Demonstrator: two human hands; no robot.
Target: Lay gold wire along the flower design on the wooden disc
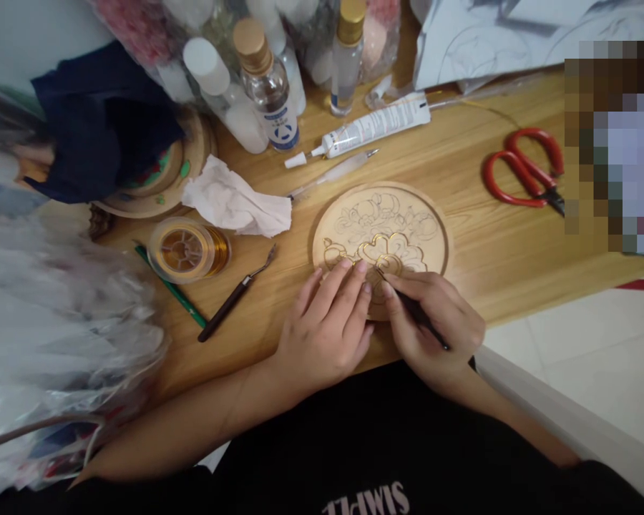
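Spreading across the view, the light wooden tabletop [488, 236] carries everything; its near edge runs just under both wrists. Toward that near edge, about mid-width, lies the round pale wooden disc with a pencilled flower pattern and gold wire outlines [382, 232], flat on the wood. Both hands meet on the disc's near rim. The left hand [327, 325] comes in from the left, fingers together and laid flat, their tips pressing down on the disc beside the gold wire. The right hand [434, 325] comes in from the right, fingers pinched around a thin dark pointed tool [414, 311]. The tool's long axis slants from the hand up and leftward, so its tip ends right at the wire, just beside the left fingertips; the gold outline lies straight ahead of both sets of fingers, farther from the near edge.

Toward the right edge lie red-handled scissors [526, 172], well apart. Toward the far edge rests a white glue tube [370, 127]. Left of the disc sit a spool of gold wire [187, 250] and a dark-handled pick [230, 300].
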